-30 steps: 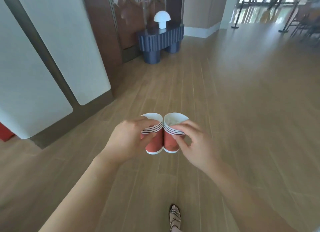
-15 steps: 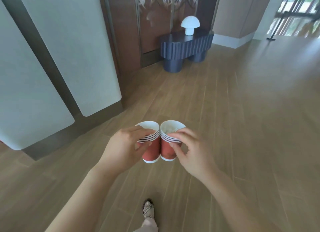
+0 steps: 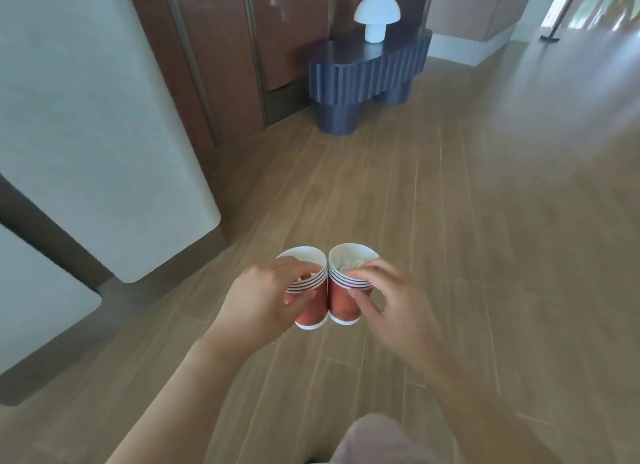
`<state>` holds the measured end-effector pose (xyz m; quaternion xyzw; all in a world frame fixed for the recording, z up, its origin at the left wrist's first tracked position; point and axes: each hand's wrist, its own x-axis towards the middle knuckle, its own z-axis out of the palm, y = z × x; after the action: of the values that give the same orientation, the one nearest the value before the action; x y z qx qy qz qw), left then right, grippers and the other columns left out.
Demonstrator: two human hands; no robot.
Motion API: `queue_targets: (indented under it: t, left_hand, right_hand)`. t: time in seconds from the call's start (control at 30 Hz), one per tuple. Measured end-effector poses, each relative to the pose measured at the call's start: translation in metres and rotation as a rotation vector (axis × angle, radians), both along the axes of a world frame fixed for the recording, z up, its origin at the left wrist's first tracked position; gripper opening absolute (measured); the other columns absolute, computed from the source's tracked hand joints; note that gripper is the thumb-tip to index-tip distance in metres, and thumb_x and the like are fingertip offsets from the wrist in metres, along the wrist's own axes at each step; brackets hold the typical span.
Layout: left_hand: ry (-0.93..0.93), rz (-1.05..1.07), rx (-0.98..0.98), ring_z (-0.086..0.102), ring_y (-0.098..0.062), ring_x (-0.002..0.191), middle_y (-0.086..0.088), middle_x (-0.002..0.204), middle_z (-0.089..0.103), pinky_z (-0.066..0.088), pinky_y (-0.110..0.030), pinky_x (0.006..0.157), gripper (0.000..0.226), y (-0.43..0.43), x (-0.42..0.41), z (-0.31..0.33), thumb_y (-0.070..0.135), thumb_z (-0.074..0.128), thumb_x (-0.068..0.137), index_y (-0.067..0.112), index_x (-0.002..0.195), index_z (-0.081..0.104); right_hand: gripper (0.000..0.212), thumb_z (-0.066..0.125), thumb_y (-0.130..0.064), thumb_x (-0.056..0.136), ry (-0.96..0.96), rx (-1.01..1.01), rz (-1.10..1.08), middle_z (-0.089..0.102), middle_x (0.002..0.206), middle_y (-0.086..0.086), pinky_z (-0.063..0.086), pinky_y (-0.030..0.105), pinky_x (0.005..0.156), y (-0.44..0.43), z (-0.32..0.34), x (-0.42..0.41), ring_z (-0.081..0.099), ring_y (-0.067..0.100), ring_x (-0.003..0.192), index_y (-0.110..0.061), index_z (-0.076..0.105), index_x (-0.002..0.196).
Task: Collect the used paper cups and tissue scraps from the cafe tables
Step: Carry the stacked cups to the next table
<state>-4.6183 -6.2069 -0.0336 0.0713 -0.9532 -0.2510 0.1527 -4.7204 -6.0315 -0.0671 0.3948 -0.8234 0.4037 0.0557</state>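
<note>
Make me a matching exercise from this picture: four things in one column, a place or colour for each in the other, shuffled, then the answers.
Things:
1. left cup stack
2. right cup stack
3. mushroom lamp
4. side table

Descriptions:
A. dark blue
B. white, standing on the side table
C. gripped by the right hand, tissue inside
D. gripped by the left hand

Pairs: 1-D, 2-C, 3-B, 4-A.
</note>
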Motion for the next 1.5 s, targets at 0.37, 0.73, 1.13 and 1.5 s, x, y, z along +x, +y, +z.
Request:
queue_targets:
  t: [0.37, 0.73, 1.13, 1.5]
  left_hand:
    - [-0.147, -0.261, -0.058, 0.062, -0.011, 0.088, 0.016, 0.099, 0.066, 0.051, -0.030, 0.070, 0.026, -0.080, -0.332, -0.030, 0.030, 0.060, 0.082, 0.035, 0.107, 0.063]
    - [-0.159, -0.041, -0.002, 0.066, -0.016, 0.092, 0.008, 0.101, 0.071, 0.051, -0.027, 0.073, 0.034, -0.232, -0.562, -0.037, 0.015, 0.074, 0.075, 0.024, 0.107, 0.068]
    - [-0.116, -0.059, 0.004, 0.066, -0.020, 0.088, 0.007, 0.094, 0.072, 0.049, -0.031, 0.077, 0.029, -0.434, -0.863, -0.040, 0.019, 0.063, 0.074, 0.025, 0.102, 0.070]
    - [-0.199, -0.219, -0.058, 0.065, -0.017, 0.093, 0.007, 0.098, 0.072, 0.041, -0.031, 0.081, 0.031, -0.532, -1.151, -0.058, 0.027, 0.061, 0.073, 0.026, 0.103, 0.069]
  right_hand:
    - [0.028, 0.072, 0.000, 0.074, -0.021, 0.049, -0.254, 0.063, 0.092, -0.008, 0.036, 0.004, 0.074, -0.047, -0.027, -0.289, 0.053, 0.000, 0.086, -0.019, 0.070, 0.095]
    - [0.030, 0.070, -0.007, 0.077, -0.016, 0.069, -0.080, 0.063, 0.096, -0.008, 0.040, 0.016, 0.076, -0.208, -0.027, -0.562, 0.057, 0.012, 0.089, -0.025, 0.065, 0.101]
    - [0.021, 0.063, -0.016, 0.083, -0.079, 0.178, 0.006, 0.064, 0.100, -0.009, 0.046, 0.026, 0.074, -0.411, -0.027, -0.857, 0.056, 0.013, 0.095, -0.022, 0.067, 0.103]
    - [0.036, 0.072, -0.005, 0.070, -0.087, 0.143, -0.195, 0.065, 0.098, -0.010, 0.037, 0.011, 0.072, -0.495, -0.057, -1.118, 0.058, 0.012, 0.089, -0.026, 0.066, 0.099]
